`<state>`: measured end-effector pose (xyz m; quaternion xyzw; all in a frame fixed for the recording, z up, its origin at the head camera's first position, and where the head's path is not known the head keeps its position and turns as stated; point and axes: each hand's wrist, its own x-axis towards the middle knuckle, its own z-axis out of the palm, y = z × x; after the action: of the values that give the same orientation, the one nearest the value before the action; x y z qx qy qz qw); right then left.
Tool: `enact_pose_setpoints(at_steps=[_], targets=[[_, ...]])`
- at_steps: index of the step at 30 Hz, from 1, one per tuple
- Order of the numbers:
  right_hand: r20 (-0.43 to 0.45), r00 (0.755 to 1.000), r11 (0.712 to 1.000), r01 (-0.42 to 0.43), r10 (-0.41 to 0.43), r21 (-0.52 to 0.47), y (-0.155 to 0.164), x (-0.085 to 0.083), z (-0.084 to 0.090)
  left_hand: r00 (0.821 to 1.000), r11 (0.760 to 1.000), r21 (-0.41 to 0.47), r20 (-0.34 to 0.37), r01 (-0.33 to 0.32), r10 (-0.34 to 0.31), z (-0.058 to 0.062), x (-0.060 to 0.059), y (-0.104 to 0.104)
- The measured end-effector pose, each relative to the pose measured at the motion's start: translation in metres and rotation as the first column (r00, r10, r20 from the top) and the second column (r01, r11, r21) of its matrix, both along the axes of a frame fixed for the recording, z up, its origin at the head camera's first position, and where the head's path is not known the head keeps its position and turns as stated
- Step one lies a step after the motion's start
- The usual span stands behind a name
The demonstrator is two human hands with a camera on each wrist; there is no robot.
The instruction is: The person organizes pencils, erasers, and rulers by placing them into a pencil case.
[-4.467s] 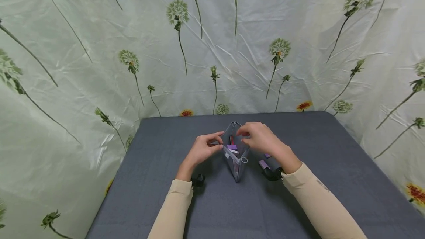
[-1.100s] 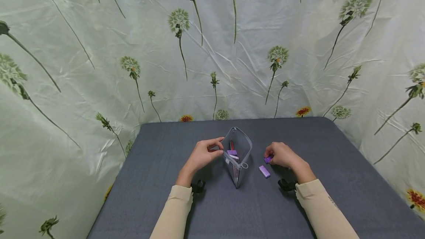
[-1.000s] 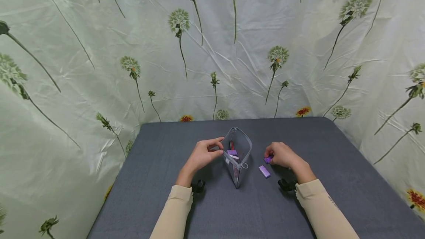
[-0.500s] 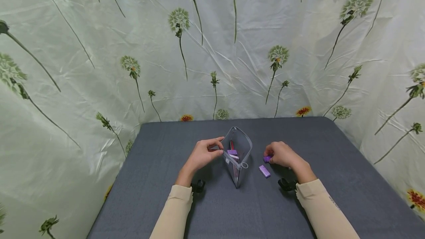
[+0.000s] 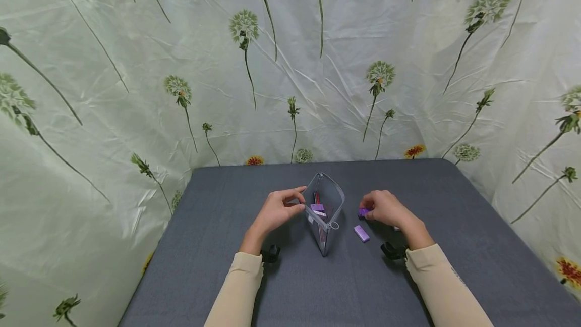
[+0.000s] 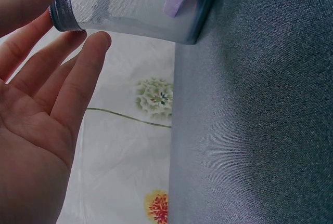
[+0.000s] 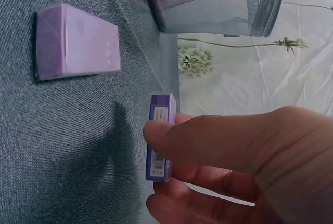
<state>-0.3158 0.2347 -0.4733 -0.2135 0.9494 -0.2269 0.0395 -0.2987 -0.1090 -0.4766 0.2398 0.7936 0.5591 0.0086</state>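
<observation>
We hold the clear mesh pouch [image 5: 326, 212] standing with its mouth open near the middle of the grey table [image 5: 227, 276], closer to the far edge. Our left hand [image 5: 277, 210] steadies the pouch's zip rim with thumb and fingertips [image 6: 96, 39]. Our right hand [image 5: 385, 209] pinches a small purple box [image 7: 159, 136] just above the cloth, to the right of the pouch. A second purple box [image 5: 361, 233] lies flat on the table between the pouch and our right wrist. Inside the pouch we see at least one purple box and a red item. We judge the packing partly done: two boxes remain outside.
</observation>
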Motion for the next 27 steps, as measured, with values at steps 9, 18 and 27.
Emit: enact_pose_setpoints(at_steps=[9,18,27], targets=[[-0.081,0.997,0.999,-0.002,-0.002,-0.051,0.001,0.002,0.002,1.0,1.0,-0.012,0.003,-0.009,0.009,-0.001,0.0,0.0],[-0.061,0.997,0.994,0.033,-0.04,-0.107,0.0,0.002,0.003,1.0,1.0,-0.007,0.014,-0.005,0.005,-0.002,0.0,0.0],[-0.103,0.993,0.989,0.037,-0.052,-0.146,0.002,0.003,0.011,1.0,1.0,-0.003,0.019,-0.01,0.011,-0.002,0.0,0.0]])
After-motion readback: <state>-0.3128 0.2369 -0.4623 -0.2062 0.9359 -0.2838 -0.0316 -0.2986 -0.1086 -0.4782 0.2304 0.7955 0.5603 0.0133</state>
